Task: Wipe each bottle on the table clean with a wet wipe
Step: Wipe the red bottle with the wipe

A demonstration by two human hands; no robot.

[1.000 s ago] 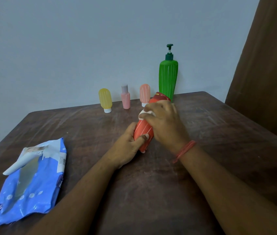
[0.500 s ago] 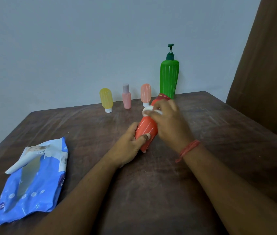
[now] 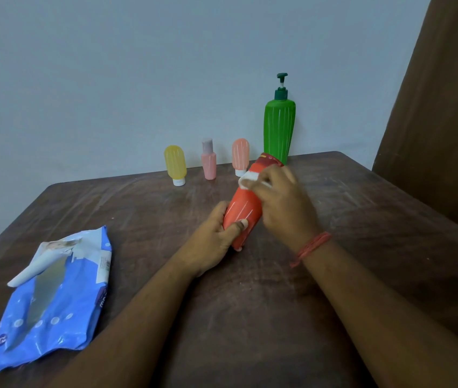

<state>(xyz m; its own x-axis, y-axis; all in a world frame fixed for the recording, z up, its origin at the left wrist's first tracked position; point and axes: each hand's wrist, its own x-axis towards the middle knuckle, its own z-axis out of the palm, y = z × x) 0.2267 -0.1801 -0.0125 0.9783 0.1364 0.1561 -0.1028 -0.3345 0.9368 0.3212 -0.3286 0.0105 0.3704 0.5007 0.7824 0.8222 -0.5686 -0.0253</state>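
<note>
Nearest to me, on the left side of the dark wooden table (image 3: 278, 317), lies the blue pack of wipes (image 3: 51, 298). Its flap is peeled open and one white wipe sticks out toward the left edge. The pack is well apart from my hands.

In the middle of the table my left hand (image 3: 214, 242) grips the lower part of the orange bottle (image 3: 243, 211). My fingers go behind the bottle and my thumb presses across its front, near the bottom end. The bottle is tilted, with its bottom toward me and its dark red top pointing away, up and to the right. I cannot tell if the bottom touches the table.

My right hand (image 3: 284, 203) comes over the bottle from the right side, above my left hand. It pinches a white wet wipe (image 3: 249, 182) and holds it against the upper part of the bottle, just below the red top. A red thread is tied around my right wrist.

Farther away, close to the wall, four bottles stand in a row: a yellow bottle (image 3: 175, 163) on its white cap, a pink bottle (image 3: 208, 163), a peach bottle (image 3: 240, 155) on its white cap, and a tall green pump bottle (image 3: 279, 127). The red top of my orange bottle partly covers the foot of the green one.
</note>
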